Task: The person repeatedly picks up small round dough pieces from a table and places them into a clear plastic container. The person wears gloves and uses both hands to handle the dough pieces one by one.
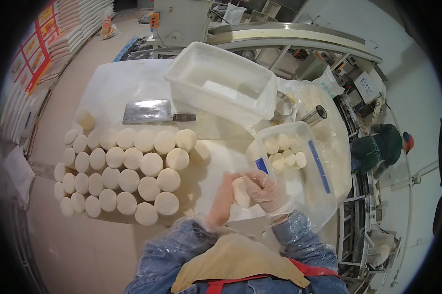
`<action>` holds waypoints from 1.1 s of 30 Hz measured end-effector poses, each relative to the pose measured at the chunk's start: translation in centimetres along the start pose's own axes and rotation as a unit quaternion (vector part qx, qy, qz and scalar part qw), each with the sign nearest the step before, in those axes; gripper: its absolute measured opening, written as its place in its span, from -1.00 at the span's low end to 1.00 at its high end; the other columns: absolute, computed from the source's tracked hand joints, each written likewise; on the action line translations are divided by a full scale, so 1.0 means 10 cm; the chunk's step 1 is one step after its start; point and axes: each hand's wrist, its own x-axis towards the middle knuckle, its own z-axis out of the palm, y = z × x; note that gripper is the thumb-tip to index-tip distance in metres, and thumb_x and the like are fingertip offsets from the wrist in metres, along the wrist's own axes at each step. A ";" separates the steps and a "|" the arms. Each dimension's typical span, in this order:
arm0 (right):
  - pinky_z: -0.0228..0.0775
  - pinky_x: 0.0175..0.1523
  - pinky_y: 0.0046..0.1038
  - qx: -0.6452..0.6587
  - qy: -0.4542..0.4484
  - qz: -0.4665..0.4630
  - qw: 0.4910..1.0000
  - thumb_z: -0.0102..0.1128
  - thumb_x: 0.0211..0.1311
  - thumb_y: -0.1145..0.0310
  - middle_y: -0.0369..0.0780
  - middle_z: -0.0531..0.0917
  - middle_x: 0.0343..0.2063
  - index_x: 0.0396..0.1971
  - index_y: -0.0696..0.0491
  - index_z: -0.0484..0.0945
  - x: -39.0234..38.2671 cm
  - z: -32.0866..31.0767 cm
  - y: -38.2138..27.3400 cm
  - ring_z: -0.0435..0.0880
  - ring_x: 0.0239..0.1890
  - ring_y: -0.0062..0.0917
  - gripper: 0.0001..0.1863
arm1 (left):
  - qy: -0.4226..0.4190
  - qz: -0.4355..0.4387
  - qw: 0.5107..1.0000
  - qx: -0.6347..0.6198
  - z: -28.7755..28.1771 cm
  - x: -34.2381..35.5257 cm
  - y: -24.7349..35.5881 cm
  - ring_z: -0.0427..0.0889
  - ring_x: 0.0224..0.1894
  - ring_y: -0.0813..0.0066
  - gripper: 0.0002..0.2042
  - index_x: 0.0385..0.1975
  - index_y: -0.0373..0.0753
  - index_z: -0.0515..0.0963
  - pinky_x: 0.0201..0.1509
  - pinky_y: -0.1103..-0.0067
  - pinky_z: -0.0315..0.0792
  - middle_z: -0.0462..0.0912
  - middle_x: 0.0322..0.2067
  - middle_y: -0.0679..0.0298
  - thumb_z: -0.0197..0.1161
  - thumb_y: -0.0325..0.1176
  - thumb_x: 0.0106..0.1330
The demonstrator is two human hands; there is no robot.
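Observation:
My left hand [223, 198] and my right hand [269, 193], the right in a clear plastic glove, meet over the near edge of the table. Between them they grip a pale round piece of dough [241, 193], tilted up on its side. My left fingers are partly hidden and a little blurred. To the left, rows of similar dough rounds [132, 159] lie close together on the white table. Just beyond my right hand stands a clear plastic tub [315, 196] with several smaller dough pieces [283, 151] inside.
A cleaver [147, 112] lies flat behind the rows. Farther back stands a large white plastic bin [216, 98], with a metal cylinder [314, 115] to its right. Sacks [69, 36] are stacked at far left. Another person [385, 147] bends beside the machinery at right.

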 end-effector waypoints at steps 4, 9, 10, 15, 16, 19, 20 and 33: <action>0.47 -0.29 -0.45 -0.210 0.010 -0.022 0.977 0.00 0.29 0.26 -0.24 0.57 -0.15 -0.21 0.03 0.55 -0.03 -0.05 -0.08 0.62 -0.36 -0.47 -0.78 | 0.056 -0.041 0.997 -0.014 0.16 -0.11 0.16 0.35 0.05 0.47 -0.62 0.10 -0.32 0.28 0.17 0.58 0.18 0.38 0.01 0.20 -0.16 -0.21 0.42; 0.42 -0.07 -0.37 0.399 0.182 0.116 0.891 -0.09 0.29 -0.01 -0.07 0.53 -0.09 -0.04 0.11 0.40 -0.13 -0.17 0.48 0.56 -0.10 -0.35 -0.51 | 0.029 0.015 0.999 0.026 0.35 -0.01 0.25 0.40 -0.01 0.52 -0.63 0.09 -0.26 0.28 0.08 0.56 0.28 0.44 -0.09 0.28 -0.08 -0.21 0.38; 0.40 -0.02 -0.36 0.592 0.101 0.166 0.782 -0.13 0.28 -0.07 -0.06 0.52 -0.09 0.00 0.11 0.36 -0.14 -0.23 0.61 0.53 -0.06 -0.34 -0.45 | 0.011 0.002 1.000 -0.006 0.41 0.00 0.27 0.40 -0.01 0.52 -0.63 0.10 -0.26 0.27 0.09 0.55 0.28 0.44 -0.08 0.27 -0.07 -0.22 0.37; 0.32 0.11 -0.33 0.663 0.088 0.160 0.726 -0.07 0.25 -0.10 -0.12 0.45 -0.01 0.16 0.09 0.21 -0.34 -0.18 0.51 0.47 0.01 -0.41 -0.34 | 0.007 0.042 0.998 0.056 0.71 0.09 0.31 0.33 0.10 0.46 -0.56 0.19 -0.26 0.17 0.18 0.51 0.21 0.37 0.01 0.23 -0.07 -0.22 0.36; 0.33 0.09 -0.37 0.520 0.154 0.165 0.824 0.00 0.23 -0.01 -0.13 0.45 -0.02 0.16 0.10 0.22 -0.37 -0.14 0.43 0.47 0.00 -0.42 -0.38 | 0.017 0.043 0.998 0.043 0.81 0.13 0.24 0.30 0.12 0.45 -0.54 0.20 -0.26 0.14 0.21 0.50 0.18 0.34 0.03 0.22 -0.08 -0.20 0.36; 0.34 0.05 -0.47 0.308 0.233 0.140 0.912 0.18 0.17 0.25 -0.15 0.43 -0.02 0.15 0.13 0.22 -0.46 -0.14 0.40 0.46 -0.01 -0.46 -0.41 | 0.021 0.068 0.997 0.006 1.03 0.30 0.01 0.24 0.17 0.42 -0.49 0.24 -0.27 0.07 0.27 0.48 0.09 0.27 0.09 0.20 -0.12 -0.16 0.37; 0.33 0.05 -0.50 0.372 0.224 0.160 0.887 0.22 0.14 0.31 -0.15 0.43 -0.02 0.16 0.14 0.21 -0.50 -0.24 0.51 0.45 -0.01 -0.48 -0.39 | 0.017 0.067 0.998 0.003 1.08 0.37 -0.04 0.22 0.18 0.40 -0.48 0.25 -0.27 0.05 0.28 0.47 0.07 0.26 0.11 0.18 -0.13 -0.14 0.38; 0.46 -0.27 -0.51 0.322 -0.054 0.404 0.854 0.23 0.09 0.16 -0.20 0.54 -0.22 0.06 0.14 0.31 -0.63 -0.10 2.39 0.56 -0.31 -0.55 -0.42 | 0.236 0.091 0.943 0.218 0.77 0.04 -0.14 0.43 -0.09 0.48 -0.64 0.11 -0.33 0.27 0.09 0.51 0.28 0.48 -0.19 0.21 -0.04 -0.38 0.35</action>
